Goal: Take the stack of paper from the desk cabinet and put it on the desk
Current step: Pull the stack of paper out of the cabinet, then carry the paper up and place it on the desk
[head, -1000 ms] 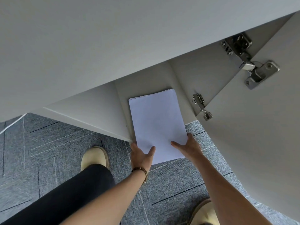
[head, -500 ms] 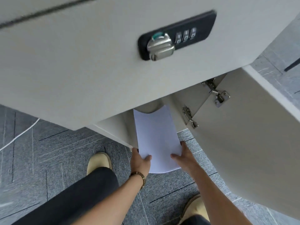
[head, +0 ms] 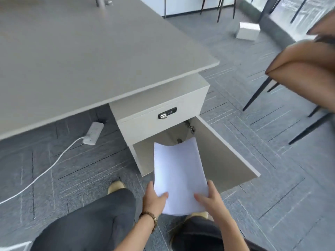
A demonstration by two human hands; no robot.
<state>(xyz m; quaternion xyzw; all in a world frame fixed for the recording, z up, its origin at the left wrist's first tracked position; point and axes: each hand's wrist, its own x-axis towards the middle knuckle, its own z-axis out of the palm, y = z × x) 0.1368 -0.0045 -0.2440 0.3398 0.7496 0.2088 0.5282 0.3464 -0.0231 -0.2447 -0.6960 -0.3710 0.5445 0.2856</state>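
- Left hand (head: 154,198) pinches the near left corner of the stack of paper (head: 179,171), thumb on top, fingers beneath.
- Right hand (head: 211,199) pinches the near right corner the same way.
- Stack of paper is held in the air in front of the open cabinet (head: 159,124), its far edge curling upward, clear of the floor.
- Cabinet door (head: 226,156) stands open to the right.
- Table (head: 81,51) top lies above the cabinet, apart from the paper.
- Power strip (head: 93,133) lies on the carpet beneath the table.
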